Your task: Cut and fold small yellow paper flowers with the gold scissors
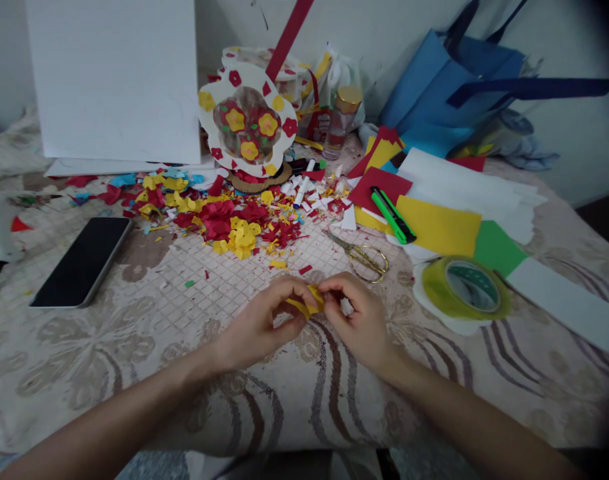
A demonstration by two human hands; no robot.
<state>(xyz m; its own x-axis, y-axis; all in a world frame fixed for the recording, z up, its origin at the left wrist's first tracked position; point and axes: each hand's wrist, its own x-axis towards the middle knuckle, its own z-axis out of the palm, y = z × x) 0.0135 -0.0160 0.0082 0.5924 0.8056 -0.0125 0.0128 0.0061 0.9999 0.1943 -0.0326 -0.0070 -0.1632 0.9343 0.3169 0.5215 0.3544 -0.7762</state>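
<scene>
Head view: a bench under a beige patterned cloth [109, 360] stands against a pale wall. The left hand [264, 323] and right hand [357, 320] both pinch one small yellow paper strip [309, 301] between closed fingertips, just above the cloth. Nearby lie one black phone [81, 260], one pair of gold scissors [361, 255], one yellow-green tape roll [467, 288] and one green utility knife [393, 215].

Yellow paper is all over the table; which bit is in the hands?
The small yellow strip, pinched between the fingertips of the left hand and right hand. The yellow sheet lies untouched.
</scene>
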